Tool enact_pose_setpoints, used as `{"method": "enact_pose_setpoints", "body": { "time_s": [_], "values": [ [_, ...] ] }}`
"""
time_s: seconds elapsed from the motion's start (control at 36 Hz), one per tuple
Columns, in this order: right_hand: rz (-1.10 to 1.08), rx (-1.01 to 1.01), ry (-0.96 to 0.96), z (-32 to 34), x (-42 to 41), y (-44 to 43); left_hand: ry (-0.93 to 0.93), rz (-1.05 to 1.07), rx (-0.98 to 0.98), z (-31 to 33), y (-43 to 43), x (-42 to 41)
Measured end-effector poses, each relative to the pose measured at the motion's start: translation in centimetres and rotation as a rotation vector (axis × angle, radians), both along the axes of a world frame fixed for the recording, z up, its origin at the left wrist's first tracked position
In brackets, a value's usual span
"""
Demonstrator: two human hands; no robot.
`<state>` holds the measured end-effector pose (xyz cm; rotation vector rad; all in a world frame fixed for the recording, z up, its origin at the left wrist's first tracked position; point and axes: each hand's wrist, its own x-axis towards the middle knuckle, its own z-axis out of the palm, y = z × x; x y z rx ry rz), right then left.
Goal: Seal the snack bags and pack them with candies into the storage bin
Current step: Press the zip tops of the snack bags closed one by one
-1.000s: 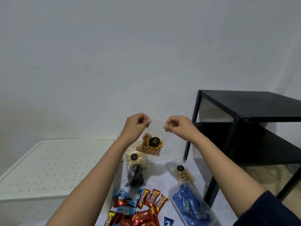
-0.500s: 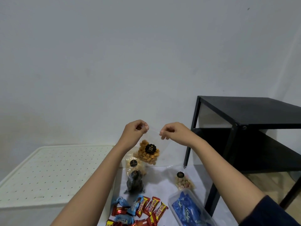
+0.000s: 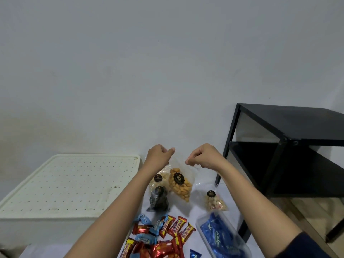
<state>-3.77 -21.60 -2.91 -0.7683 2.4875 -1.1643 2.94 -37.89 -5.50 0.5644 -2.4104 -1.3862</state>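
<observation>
Head view: your left hand [image 3: 159, 155] and right hand [image 3: 204, 157] are at lower centre of the frame. Each has its fingers curled, pinching one end of the top edge of the clear plastic snack bag of orange-brown pieces with a round black label [image 3: 179, 185]. The bag hangs tilted between them. Below it lie red and blue wrapped candies [image 3: 167, 237]. The white perforated storage bin lid [image 3: 68, 185] is at lower left, and the black metal shelf [image 3: 290, 151] is at right.
</observation>
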Motion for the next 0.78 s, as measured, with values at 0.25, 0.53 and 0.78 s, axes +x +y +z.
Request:
{"method": "enact_pose_setpoints", "body": {
  "time_s": [0.25, 0.53, 0.78],
  "values": [
    [0.002, 0.182, 0.248, -2.5, 0.7, -1.4, -0.225, -0.151, 0.803, -1.0, 0.8, 0.4],
    [0.127, 0.065, 0.099, -3.7, 1.0, -0.6, -0.145, -0.181, 0.600, -2.1, 0.3, 0.8],
    [0.173, -0.035, -0.083, -3.7, 1.0, 0.5, -0.054, -0.367, 0.539, -0.8, 0.9, 2.5]
  ]
}}
